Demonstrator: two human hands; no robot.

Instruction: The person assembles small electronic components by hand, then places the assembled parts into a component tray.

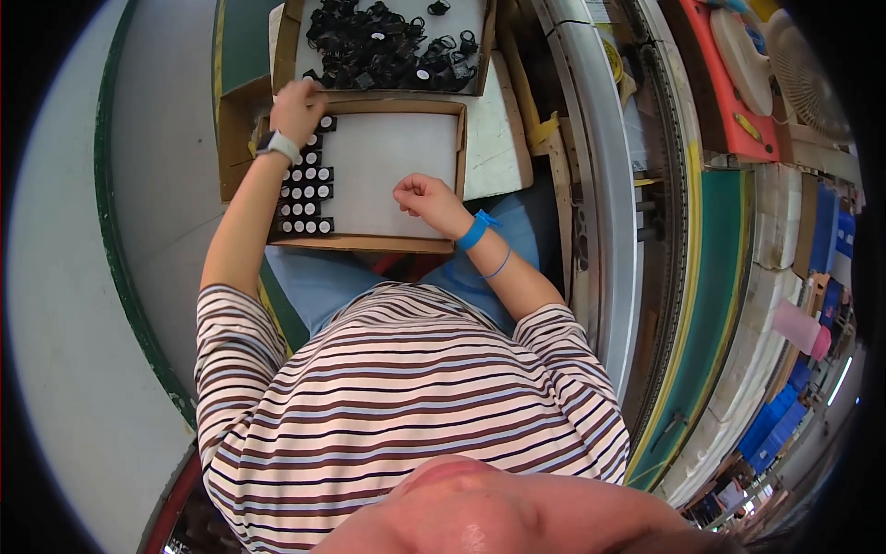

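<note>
Black parts (311,175), unreadable round white labels (309,193), left hand (300,111), grip unclear, right hand (426,201) clenched

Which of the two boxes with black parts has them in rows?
The near cardboard box, closest to the person's body: its black parts sit in rows along the left side. The far box's lie in a jumbled heap.

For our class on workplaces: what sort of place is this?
Likely a factory: heaped small black parts, a shallow box with pieces in rows, and a long metal rail.
</note>
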